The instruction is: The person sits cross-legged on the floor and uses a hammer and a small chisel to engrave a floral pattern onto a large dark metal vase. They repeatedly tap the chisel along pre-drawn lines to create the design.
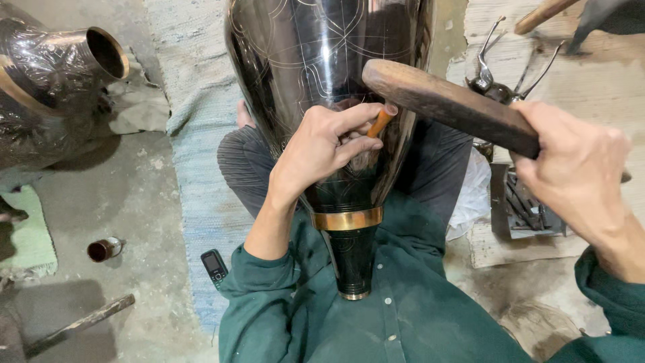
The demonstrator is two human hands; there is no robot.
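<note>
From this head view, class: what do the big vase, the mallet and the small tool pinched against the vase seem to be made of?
Vase: likely metal with a glossy black finish, mirror-like reflections, pale scratched lines and a brass-coloured band.
Mallet: wood, dark, worn and matt, held in the right hand.
Small tool: orange-brown rod, material unclear, in the left hand.

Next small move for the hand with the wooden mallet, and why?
Probably a short tap of the dark wooden mallet down onto the orange-tipped chisel. The left hand pinches the chisel against the glossy black engraved metal vase, and the mallet head in the right hand sits just above the chisel's top end, seemingly lined up.
</note>
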